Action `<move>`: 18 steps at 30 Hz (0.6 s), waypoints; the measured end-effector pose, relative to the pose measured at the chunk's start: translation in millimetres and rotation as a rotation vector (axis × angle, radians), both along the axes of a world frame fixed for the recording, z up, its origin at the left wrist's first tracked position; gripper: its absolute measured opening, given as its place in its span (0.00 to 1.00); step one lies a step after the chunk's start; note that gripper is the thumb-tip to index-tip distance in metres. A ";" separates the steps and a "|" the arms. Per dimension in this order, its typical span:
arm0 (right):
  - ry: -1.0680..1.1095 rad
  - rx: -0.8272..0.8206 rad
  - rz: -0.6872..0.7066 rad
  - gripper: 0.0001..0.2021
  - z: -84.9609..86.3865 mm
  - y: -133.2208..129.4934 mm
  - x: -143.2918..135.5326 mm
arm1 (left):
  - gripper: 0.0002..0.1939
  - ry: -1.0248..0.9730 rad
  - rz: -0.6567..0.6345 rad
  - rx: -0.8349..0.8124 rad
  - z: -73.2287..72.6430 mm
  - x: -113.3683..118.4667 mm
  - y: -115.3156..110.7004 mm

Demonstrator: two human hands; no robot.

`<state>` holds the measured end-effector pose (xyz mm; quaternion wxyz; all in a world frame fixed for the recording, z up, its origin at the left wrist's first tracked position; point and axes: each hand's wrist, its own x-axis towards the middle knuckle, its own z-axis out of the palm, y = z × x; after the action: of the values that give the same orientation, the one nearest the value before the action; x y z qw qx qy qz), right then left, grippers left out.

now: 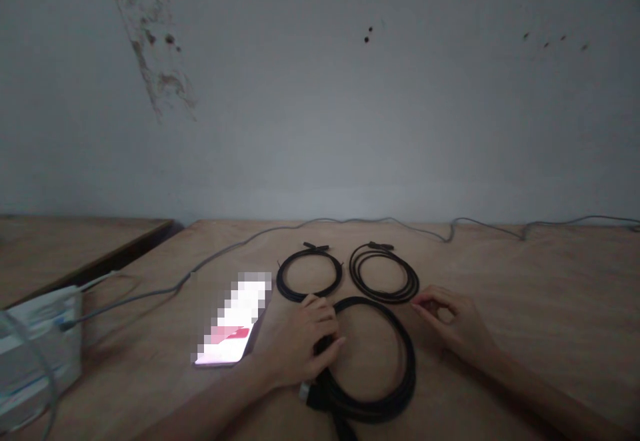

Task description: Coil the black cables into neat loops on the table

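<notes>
Three coils of black cable lie on the wooden table. My left hand (313,341) is wrapped round the left side of the largest, nearest coiled cable (409,361). Below that hand a black plug (317,397) with a pale metal end sticks out of the coil. My right hand (453,317) has thumb and forefinger pinched together, close to the lower right edge of the back right coiled cable (385,293); anything between the fingertips is too small to make out. The back left coiled cable (284,287) lies just beyond my left fingers, its dark connectors (316,247) on top.
A phone (240,334) with a lit, blurred screen lies left of my left hand. A white box-like device (45,354) with cords stands at the left edge. A grey cord (220,252) runs along the table's back by the wall. A gap separates a second table (65,247).
</notes>
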<state>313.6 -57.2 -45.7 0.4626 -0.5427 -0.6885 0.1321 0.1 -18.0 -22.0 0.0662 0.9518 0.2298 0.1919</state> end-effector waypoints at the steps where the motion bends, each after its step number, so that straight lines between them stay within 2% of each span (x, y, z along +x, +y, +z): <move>1: 0.005 0.000 -0.013 0.12 0.2 0.0 0.1 | 0.12 0.015 -0.006 0.021 -0.1 -0.1 0.4; 8: 0.016 -0.019 -0.017 0.12 1.7 -2.3 -3.6 | 0.17 0.113 -0.035 0.176 -6.2 3.1 -2.7; 11: 0.036 -0.053 -0.015 0.12 -1.5 -2.8 -4.9 | 0.17 0.080 -0.055 0.057 -1.9 5.8 -10.2; 13: 0.047 -0.096 -0.037 0.13 -5.7 -2.0 -4.6 | 0.19 -0.044 0.058 -0.096 3.8 6.9 -14.1; 14: 0.052 -0.112 -0.050 0.13 -8.0 -1.2 -3.9 | 0.18 -0.103 0.106 -0.121 6.5 7.2 -15.1; 18: 0.085 -0.088 -0.075 0.13 -15.3 3.4 0.4 | 0.13 -0.138 0.194 -0.069 8.5 7.0 -12.2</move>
<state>314.0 -53.7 -61.0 0.4718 -0.5818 -0.6409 0.1679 7.0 -30.2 -13.5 0.0958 0.9068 0.3221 0.2545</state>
